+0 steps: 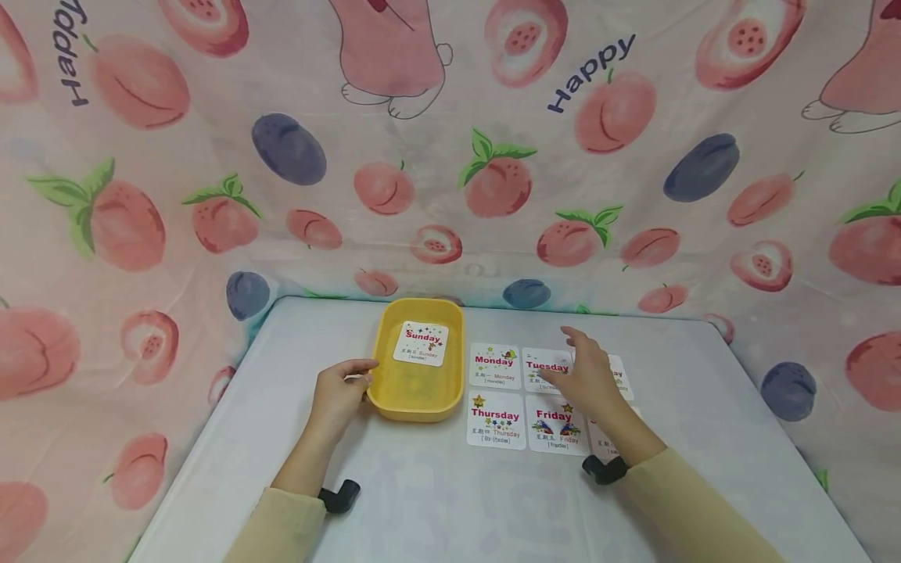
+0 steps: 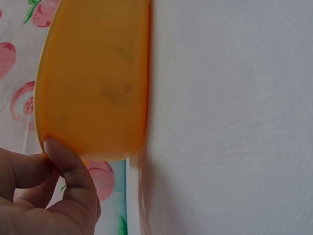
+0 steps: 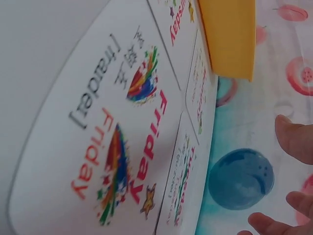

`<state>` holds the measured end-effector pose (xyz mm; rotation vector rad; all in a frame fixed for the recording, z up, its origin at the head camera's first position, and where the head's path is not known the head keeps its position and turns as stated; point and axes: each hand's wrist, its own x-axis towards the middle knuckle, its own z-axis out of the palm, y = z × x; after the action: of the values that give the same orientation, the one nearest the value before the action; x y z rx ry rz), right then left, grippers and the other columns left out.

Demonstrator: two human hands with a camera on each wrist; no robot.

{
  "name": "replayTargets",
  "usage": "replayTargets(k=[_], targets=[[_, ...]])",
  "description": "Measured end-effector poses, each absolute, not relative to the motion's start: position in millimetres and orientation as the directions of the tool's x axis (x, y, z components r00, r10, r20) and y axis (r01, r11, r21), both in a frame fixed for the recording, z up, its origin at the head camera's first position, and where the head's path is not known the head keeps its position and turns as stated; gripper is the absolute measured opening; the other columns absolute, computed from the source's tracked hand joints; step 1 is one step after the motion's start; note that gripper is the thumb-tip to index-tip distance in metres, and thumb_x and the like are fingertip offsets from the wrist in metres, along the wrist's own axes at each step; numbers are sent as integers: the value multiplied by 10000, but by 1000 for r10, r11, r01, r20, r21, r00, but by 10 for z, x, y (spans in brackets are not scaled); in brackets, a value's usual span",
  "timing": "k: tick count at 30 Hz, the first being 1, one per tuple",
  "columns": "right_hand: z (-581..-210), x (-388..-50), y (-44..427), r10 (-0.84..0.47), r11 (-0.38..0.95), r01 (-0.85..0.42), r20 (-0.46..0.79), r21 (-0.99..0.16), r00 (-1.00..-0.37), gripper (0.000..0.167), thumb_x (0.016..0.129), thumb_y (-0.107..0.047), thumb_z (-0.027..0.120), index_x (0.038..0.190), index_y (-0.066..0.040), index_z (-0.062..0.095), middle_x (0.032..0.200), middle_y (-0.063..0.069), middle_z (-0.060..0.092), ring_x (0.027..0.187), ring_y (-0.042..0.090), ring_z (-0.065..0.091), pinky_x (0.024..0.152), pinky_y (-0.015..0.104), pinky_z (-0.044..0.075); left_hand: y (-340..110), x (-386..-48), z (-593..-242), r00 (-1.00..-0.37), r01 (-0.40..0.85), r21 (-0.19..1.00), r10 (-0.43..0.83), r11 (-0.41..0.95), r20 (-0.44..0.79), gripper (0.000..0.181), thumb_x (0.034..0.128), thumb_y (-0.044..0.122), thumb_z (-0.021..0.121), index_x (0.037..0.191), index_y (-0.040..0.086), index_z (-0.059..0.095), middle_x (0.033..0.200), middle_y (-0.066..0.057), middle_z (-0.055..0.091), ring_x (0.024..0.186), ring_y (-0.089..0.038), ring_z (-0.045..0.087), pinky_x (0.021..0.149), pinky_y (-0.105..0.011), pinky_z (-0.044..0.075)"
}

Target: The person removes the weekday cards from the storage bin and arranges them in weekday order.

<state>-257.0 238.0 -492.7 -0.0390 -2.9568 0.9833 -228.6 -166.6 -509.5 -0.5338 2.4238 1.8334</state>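
Observation:
My left hand (image 1: 339, 397) pinches the left rim of a yellow plastic tray (image 1: 456, 375) between thumb and fingers; in the left wrist view the thumb (image 2: 71, 169) lies against the tray's side wall (image 2: 98, 98). Inside the tray lies a white Sunday card (image 1: 421, 344). My right hand (image 1: 590, 379) hovers over the card rows with its fingers spread, holding nothing. Beneath and beside it lie the Tuesday card (image 1: 545, 358) and Friday card (image 1: 556, 426). Two cards at the right end are partly hidden by that hand and forearm.
Left of those, the Monday card (image 1: 495, 367) and Thursday card (image 1: 496, 422) lie close to the tray's right side. All rest on a white-covered table (image 1: 450, 500). A fruit-printed cloth (image 1: 436, 156) hangs behind the table's back edge and along its sides.

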Motion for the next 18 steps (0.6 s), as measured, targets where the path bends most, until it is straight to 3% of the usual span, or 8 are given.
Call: replayTargets(k=[6, 13, 18], targets=[[-4913, -2611, 2280, 2, 800, -47, 81, -598, -997, 1035, 902, -287, 880, 1691, -124, 231, 1639, 265, 411, 1483, 503, 387, 1137, 725, 446, -1670, -2288, -5101, -940, -301, 924, -237, 235, -246, 292, 1035, 18, 630, 1290, 66, 764, 1349, -162, 689, 906, -195, 634, 747, -286, 585], [-4892, -2676, 2138, -46, 800, -134, 163, -584, -986, 1101, 881, -287, 899, 1692, -113, 176, 1664, 265, 328, 1483, 527, 341, 1147, 764, 338, -1671, -2289, -5107, -940, -300, 924, -236, 238, -245, 298, 1038, 25, 624, 1302, 62, 757, 1351, -164, 689, 917, -195, 636, 759, -290, 591], [-4842, -2722, 1973, -62, 814, -144, 163, -562, -985, 1122, 868, -327, 911, 1694, -134, 177, 1673, 252, 312, 1488, 519, 329, 1136, 768, 334, -1670, -2285, -5100, -942, -294, 925, -234, 242, -239, 299, 1034, 24, 629, 1302, 55, 757, 1350, -164, 692, 898, -192, 634, 743, -280, 583]])
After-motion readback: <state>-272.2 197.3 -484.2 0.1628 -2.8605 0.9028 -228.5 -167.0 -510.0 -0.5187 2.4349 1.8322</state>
